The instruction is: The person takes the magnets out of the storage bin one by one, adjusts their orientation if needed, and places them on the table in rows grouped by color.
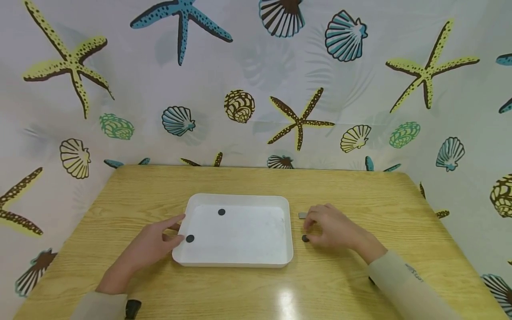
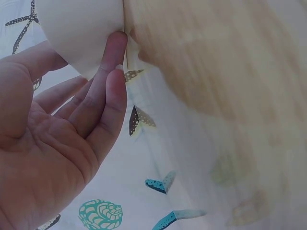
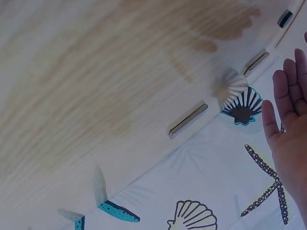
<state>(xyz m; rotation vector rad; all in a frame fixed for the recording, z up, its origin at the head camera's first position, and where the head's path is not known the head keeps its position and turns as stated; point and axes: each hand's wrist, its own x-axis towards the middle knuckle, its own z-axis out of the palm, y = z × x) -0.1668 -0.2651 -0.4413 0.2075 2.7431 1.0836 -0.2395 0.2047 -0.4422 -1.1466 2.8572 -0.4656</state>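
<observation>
My left hand (image 1: 148,244) holds the left side of a shallow white tray (image 1: 240,266), its thumb at the rim. The left wrist view shows the fingers of the left hand (image 2: 62,124) touching the tray's pale wall (image 2: 88,33). Two small black discs lie in the tray, one disc (image 1: 222,212) toward the back and another (image 1: 190,238) by the left wall. Right of the tray, my right hand (image 1: 334,227) pinches a black disc (image 1: 306,238) at tabletop level between thumb and index finger. A grey metal bar (image 1: 302,215) lies beside its fingers, partly hidden.
Two thin metal bars, a nearer bar (image 3: 188,120) and a farther bar (image 3: 256,62), lie on the wooden table (image 1: 360,191) in the right wrist view. A cloth (image 1: 248,58) printed with starfish and shells hangs behind the table and along both sides.
</observation>
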